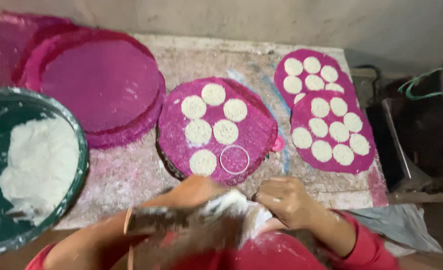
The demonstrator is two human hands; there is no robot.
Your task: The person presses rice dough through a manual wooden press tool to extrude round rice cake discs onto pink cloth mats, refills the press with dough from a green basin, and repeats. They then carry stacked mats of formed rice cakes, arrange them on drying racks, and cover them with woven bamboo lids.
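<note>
Down at the near edge, a lump of white dough [231, 202] is held between both hands, close against the red-clad body. The left hand [194, 192] is curled against the dough from the left, and the right hand [286, 200] is closed over it from the right, fingers bent inward. The lump is blurred; its longer side seems to run left to right, from one hand to the other, though its exact shape cannot be made out. Across the front, a blurred flat tool [166, 220] smeared with white is seen, lying roughly horizontal; which hand carries it cannot be told.

To the left, a green basin [79, 165] is seen, and a heap of white dough mass [39, 167] is held in it, with smears up the inner wall.

Just beyond the hands, a round pink mat [254, 132] is laid on the stained worktable [131, 175]. Six white noodle-like discs [214, 125] are set on it, apart from one another, and beside the nearest disc an empty ring mould [234, 159] is placed flat.

To the right, two more pink mats [301, 120] are overlapped, each filled with white discs.

Farther back on the left, a stack of bare pink mats [101, 82] is piled, with nothing on the top one.
</note>
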